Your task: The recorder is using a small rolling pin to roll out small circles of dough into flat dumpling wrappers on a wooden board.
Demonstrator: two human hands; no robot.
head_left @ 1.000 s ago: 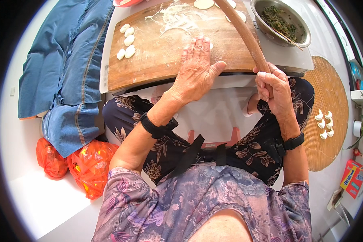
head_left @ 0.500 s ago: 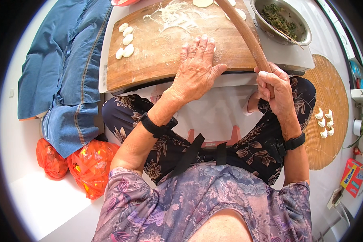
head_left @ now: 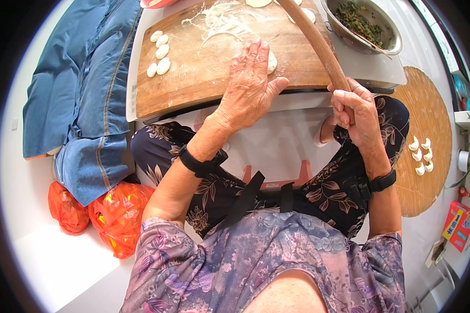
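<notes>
My left hand (head_left: 248, 86) lies flat, fingers outstretched, on the floured wooden board (head_left: 193, 86). A round piece of white dough (head_left: 272, 62) peeks out beside its fingers, partly covered by them. In my right hand (head_left: 354, 107), fingers wrap round the near end of a long wooden rolling pin (head_left: 318, 47), which slants up over the board's right side. Several small dough pieces (head_left: 162, 51) sit at the board's left. Flat dough wrappers (head_left: 302, 15) lie at the far right, partly behind the pin. Loose flour (head_left: 224, 21) is scattered at the far middle.
A metal bowl of chopped green filling (head_left: 363, 26) stands right of the board. Several shaped dumplings (head_left: 423, 156) rest on a round woven mat (head_left: 420, 198) farther right. Blue denim cloth (head_left: 81, 78) and red plastic bags (head_left: 120, 216) are at the left.
My left hand has shifted slightly left and nearer me, uncovering more of the dough piece. My right hand and the rolling pin stay almost where they were.
</notes>
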